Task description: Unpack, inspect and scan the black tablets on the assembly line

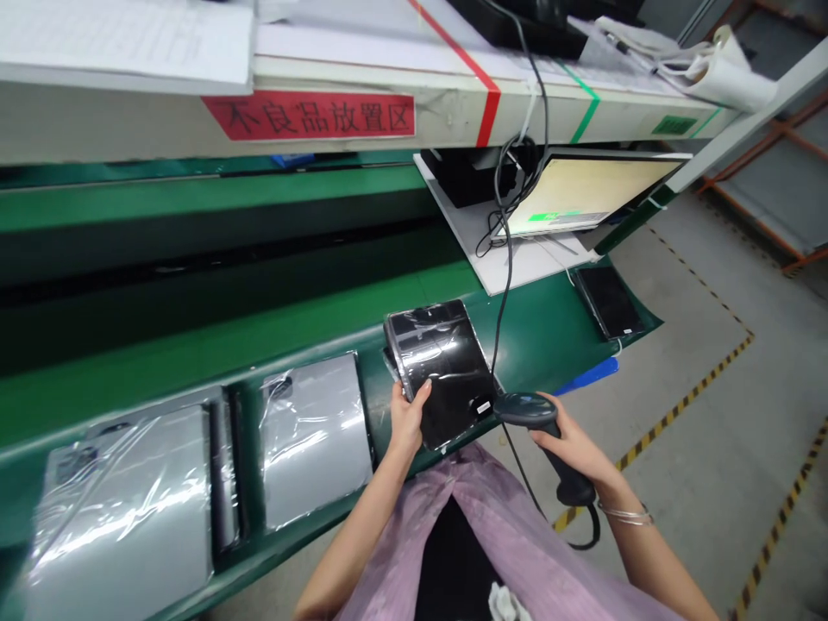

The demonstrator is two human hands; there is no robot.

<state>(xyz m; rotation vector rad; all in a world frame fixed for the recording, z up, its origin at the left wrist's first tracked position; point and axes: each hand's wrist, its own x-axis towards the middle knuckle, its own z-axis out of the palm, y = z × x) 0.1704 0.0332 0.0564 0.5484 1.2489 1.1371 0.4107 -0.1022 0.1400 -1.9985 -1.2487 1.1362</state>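
Head: scanner (530, 410), labelled tablet (453, 401), "不良品放置区" sign (316, 116)

Left hand (406, 423) holding wrapped tablet (453, 366), right hand (573, 442) gripping scanner (529, 409), lit monitor (586, 191) beyond

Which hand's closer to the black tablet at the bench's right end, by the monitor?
Right. The right hand, gripping the scanner, is on the near side of that tablet, not touching it; the left hand is farther left, holding a wrapped tablet.
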